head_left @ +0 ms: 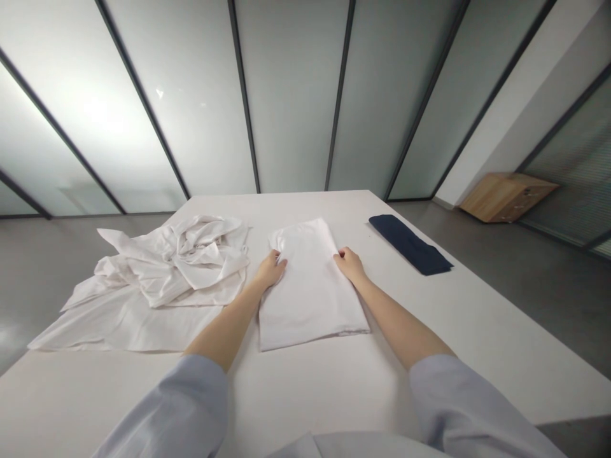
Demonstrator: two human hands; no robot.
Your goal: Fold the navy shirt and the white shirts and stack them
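White folded cloth (310, 289); left grip (272, 267), right grip (350, 263) pinch edges.

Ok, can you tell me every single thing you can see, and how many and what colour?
Folded cloth: one, white, middle of the table
Crumpled cloth: one or more (can't tell), white, on the table's left side
Folded dark cloth: one, navy, on the table's right side
Table: one, white, under the cloths
Cabinet: one, wood-brown, on the floor at far right
Floor: one, grey, around the table
Glass panels: several, frosted with dark frames, behind the table
Sleeves: two, pale blue-grey, bottom of the picture
Left grip: one, bare, folded cloth's left edge
Right grip: one, bare, folded cloth's right edge
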